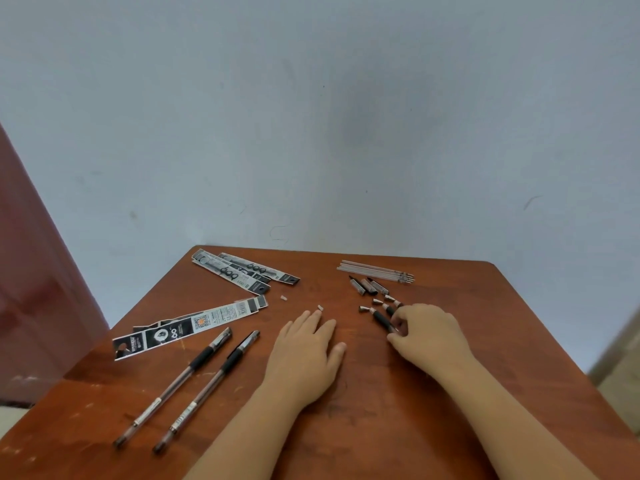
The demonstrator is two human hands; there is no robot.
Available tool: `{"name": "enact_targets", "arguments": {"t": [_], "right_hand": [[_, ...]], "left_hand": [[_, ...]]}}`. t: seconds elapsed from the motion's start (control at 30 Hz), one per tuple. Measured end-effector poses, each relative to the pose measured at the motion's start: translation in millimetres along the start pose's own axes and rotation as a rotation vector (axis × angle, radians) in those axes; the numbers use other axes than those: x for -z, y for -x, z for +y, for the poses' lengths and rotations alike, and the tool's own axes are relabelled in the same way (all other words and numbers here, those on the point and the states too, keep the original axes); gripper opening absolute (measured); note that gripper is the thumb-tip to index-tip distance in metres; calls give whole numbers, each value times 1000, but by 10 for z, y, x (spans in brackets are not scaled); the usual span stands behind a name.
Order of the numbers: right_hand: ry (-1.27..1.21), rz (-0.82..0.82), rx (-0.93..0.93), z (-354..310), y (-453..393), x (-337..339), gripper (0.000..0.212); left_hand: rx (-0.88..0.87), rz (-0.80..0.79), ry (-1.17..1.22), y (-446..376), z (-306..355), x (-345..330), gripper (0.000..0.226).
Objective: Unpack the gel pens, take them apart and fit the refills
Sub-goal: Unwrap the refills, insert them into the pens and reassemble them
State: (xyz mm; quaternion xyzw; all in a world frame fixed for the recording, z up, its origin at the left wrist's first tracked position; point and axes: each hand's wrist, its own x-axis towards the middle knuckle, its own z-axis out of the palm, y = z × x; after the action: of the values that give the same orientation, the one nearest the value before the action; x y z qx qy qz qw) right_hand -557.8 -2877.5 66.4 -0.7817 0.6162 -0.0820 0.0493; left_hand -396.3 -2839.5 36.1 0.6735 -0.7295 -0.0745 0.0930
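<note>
Right hand [427, 332]: grip curled, pinching a black-sleeved pen barrel [382, 319] among loose caps and tips [375, 295]. Left hand [306, 351]: spread flat on desk [450, 427]. Refills [375, 271] lie far right, unfitted. Two whole gel pens [194, 384] near left; empty wrappers [190, 329] beyond. Roughly midway.

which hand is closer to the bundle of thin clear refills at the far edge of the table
Right. The right hand lies below the bundle of thin clear refills, curled on a black-grip pen barrel. The left hand rests flat on the brown wooden table, farther left.
</note>
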Motion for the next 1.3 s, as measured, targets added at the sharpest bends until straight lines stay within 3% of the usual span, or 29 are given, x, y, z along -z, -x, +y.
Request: {"name": "enact_targets", "arguments": {"t": [0.37, 0.93, 1.3], "right_hand": [[-174, 32, -33, -14, 23, 17, 25], [-381, 117, 174, -33, 45, -6, 22], [-384, 195, 41, 34, 25, 51, 30]], "left_hand": [[6, -10, 16, 10, 3, 4, 50], [28, 60, 147, 46, -44, 28, 46], [6, 66, 126, 46, -56, 24, 45]]}}
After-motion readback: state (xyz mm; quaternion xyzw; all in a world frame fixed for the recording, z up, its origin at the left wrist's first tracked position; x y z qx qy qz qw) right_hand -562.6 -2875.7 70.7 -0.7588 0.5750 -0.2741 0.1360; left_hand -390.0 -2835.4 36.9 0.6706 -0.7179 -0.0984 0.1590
